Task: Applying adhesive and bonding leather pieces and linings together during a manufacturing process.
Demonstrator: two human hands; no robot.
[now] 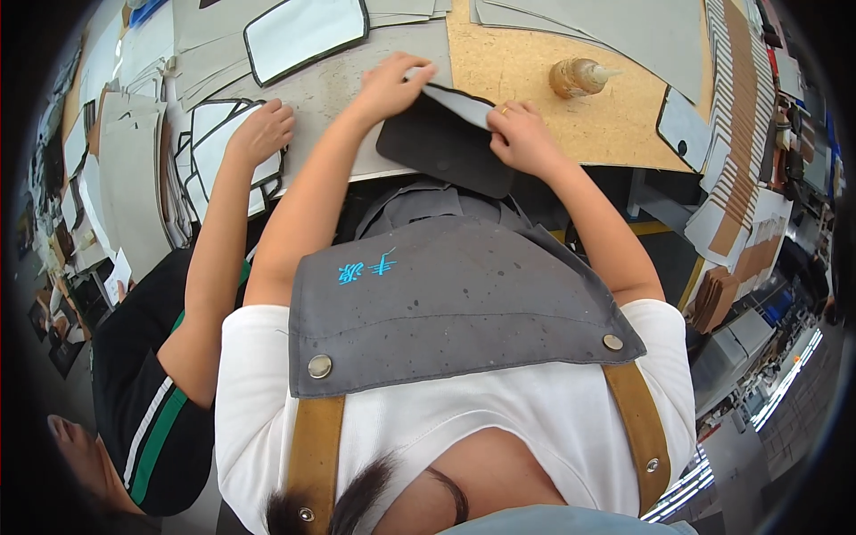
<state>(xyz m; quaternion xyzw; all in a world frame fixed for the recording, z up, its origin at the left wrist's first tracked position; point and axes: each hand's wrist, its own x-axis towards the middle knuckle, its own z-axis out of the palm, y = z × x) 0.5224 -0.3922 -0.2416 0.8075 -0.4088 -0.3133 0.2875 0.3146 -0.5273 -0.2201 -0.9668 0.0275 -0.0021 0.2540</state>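
Note:
At the table's front edge lies a flat black panel (428,143) with rounded corners. A white panel with a black border (459,105) is tilted up above it, seen at a slant. My left hand (392,87) is closed at the white panel's far left end, fingers pinched on its edge. The right end is gripped by my right hand (524,138), with fingers curled over it and the thumb toward the black panel. Whether the two panels are joined is hidden.
A co-worker's hand (263,129) rests by stacked white black-edged panels (218,147) at left. Another such panel (308,37) lies farther back. A brown glue bottle (578,78) with a pale nozzle lies right. Grey sheets (615,27) and a long row of brown-and-white pieces (744,116) flank the table.

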